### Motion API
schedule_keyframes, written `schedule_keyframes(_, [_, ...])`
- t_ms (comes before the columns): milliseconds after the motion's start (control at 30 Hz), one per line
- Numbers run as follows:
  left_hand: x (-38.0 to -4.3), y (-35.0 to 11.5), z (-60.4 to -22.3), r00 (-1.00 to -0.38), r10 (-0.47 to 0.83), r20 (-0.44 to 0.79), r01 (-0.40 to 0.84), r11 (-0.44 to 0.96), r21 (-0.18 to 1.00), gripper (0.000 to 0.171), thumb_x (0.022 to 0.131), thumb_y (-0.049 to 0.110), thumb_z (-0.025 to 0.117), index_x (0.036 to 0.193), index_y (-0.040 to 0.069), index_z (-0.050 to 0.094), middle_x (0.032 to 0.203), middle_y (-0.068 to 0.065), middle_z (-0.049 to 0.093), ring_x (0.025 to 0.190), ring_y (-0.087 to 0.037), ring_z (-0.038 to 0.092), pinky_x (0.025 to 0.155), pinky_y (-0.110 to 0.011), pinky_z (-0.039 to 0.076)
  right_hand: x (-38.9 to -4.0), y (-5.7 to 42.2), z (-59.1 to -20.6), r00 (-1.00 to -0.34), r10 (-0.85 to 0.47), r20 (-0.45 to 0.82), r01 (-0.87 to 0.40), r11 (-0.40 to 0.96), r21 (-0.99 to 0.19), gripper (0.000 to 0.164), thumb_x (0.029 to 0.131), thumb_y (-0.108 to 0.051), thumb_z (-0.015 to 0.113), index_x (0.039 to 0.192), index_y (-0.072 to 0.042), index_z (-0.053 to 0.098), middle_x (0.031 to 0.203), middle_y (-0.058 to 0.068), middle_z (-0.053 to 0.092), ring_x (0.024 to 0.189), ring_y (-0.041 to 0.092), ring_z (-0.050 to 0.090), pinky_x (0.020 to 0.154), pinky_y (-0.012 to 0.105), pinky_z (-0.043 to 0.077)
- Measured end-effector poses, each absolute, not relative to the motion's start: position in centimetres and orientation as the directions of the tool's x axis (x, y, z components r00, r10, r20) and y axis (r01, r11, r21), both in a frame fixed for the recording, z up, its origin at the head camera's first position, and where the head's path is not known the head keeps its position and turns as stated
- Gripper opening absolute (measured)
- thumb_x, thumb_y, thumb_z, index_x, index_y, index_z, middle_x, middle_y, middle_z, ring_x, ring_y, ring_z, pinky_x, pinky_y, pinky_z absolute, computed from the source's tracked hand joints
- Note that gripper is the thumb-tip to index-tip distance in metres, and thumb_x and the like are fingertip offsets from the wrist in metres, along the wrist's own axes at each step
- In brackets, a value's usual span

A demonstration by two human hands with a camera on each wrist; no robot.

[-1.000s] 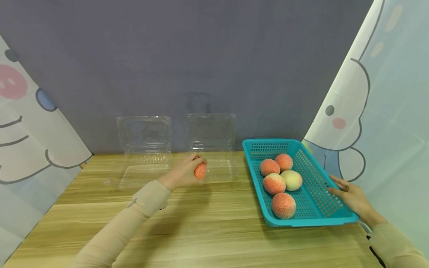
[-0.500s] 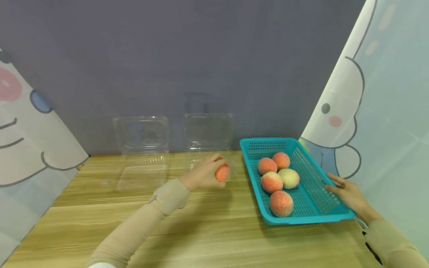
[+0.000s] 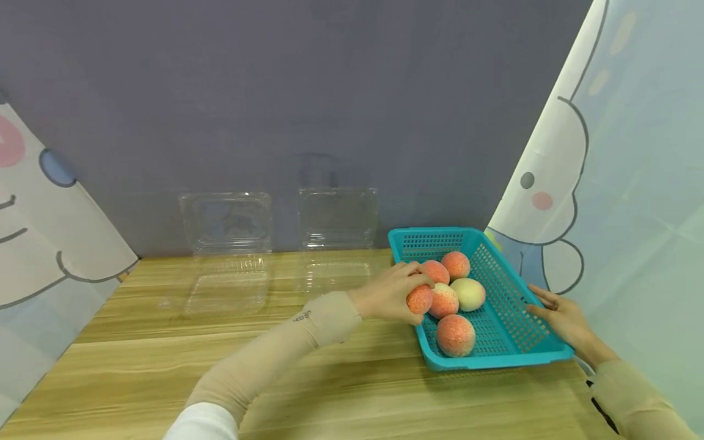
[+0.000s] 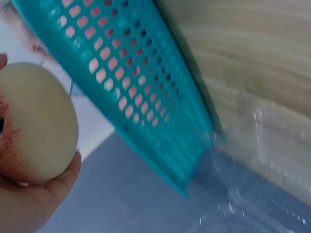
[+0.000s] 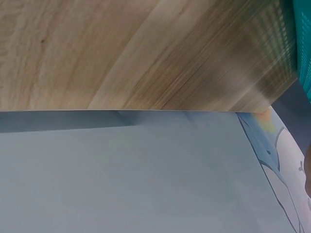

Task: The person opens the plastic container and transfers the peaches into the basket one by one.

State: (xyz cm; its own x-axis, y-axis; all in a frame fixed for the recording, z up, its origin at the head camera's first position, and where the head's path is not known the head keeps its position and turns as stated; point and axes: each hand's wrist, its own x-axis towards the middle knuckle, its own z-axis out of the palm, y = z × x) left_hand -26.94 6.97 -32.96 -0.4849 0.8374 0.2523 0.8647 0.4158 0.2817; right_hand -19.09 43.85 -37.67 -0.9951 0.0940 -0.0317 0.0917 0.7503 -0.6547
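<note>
My left hand (image 3: pixel 393 292) grips a red peach (image 3: pixel 420 299) at the left rim of a teal plastic basket (image 3: pixel 489 362). In the left wrist view this peach (image 4: pixel 41 124) shows a pale yellow side, held between thumb and fingers beside the basket's slotted wall (image 4: pixel 129 82). Several more peaches lie in the basket, among them a pale yellow one (image 3: pixel 467 294) and a red one (image 3: pixel 455 335) near the front. My right hand (image 3: pixel 566 324) holds the basket's right rim, thumb on the inner side; its other fingers are partly hidden. Only a sliver of that hand shows in the right wrist view.
Two clear plastic clamshell boxes, a left one (image 3: pixel 228 290) and a right one (image 3: pixel 338 275), stand with raised lids at the back of the wooden table (image 3: pixel 165 366). A grey curtain (image 3: pixel 275 110) hangs behind, with printed cloth (image 3: pixel 632 244) at both sides.
My left hand has moved right with the peach, from in front of the right clamshell box to the basket's left rim. The right hand stays at the basket's rim; the view has shifted slightly.
</note>
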Motion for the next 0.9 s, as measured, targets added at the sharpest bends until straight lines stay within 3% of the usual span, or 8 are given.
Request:
schedule_keyframes(133, [-26.8,8.9,-33.4,-0.452,0.855,0.253,0.882,0.386,0.271,0.048,0.07,0.033,0.068,0.115,0.023,0.055,0.119,0.007,0.044,0.104,-0.009,0.043,0.085,-0.018,0.039,-19.1,43.8,-37.7,-0.995,0.091,-0.035,0.091,0.742,-0.664,0.069,0.094,-0.039,0.047,0.144,-0.001,0.019,0.14,0.037,0.022,0.122,0.06,0.022,0.087,0.072,0.028])
schedule_keyframes(233, [-27.0,10.4,-33.4,-0.414,0.878,0.24,0.901,0.359,0.244,0.046,0.071,0.034,0.068,0.114,0.023,0.055,0.116,0.007,0.044,0.1,-0.006,0.042,0.081,-0.014,0.037,-19.2,43.9,-37.7,-0.995,0.093,-0.028,0.088,0.744,-0.663,0.068,0.095,-0.039,0.047,0.145,-0.002,0.019,0.14,0.036,0.023,0.122,0.06,0.023,0.088,0.072,0.029])
schedule_keyframes(500, [-27.7,14.8,-32.3,-0.291,0.955,0.051,0.951,0.283,0.125,0.047,0.077,0.037,0.065,0.12,0.028,0.05,0.118,0.01,0.043,0.091,-0.001,0.045,0.073,-0.013,0.039,-19.2,44.0,-38.0,-0.994,0.101,-0.052,0.11,0.741,-0.663,0.07,0.094,-0.041,0.047,0.145,-0.005,0.017,0.14,0.036,0.021,0.122,0.06,0.022,0.087,0.072,0.028])
schedule_keyframes(733, [-27.0,19.3,-31.6,-0.34,0.937,-0.079,0.926,0.348,0.148,0.052,0.075,0.047,0.069,0.12,0.037,0.045,0.113,0.017,0.038,0.091,0.001,0.039,0.073,-0.011,0.037,-19.2,44.0,-38.0,-0.994,0.109,-0.026,0.102,0.777,-0.621,0.069,0.094,-0.04,0.047,0.144,-0.002,0.02,0.137,0.034,0.03,0.117,0.056,0.036,0.08,0.061,0.043])
schedule_keyframes(900, [-27.1,21.8,-31.6,-0.352,0.934,-0.06,0.922,0.358,0.15,0.056,0.075,0.05,0.068,0.124,0.037,0.043,0.111,0.017,0.039,0.091,0.0,0.039,0.076,-0.011,0.035,-19.2,43.7,-37.8,-0.994,0.1,-0.048,0.108,0.771,-0.628,0.07,0.095,-0.041,0.046,0.144,0.0,0.018,0.138,0.035,0.027,0.119,0.058,0.031,0.082,0.068,0.037])
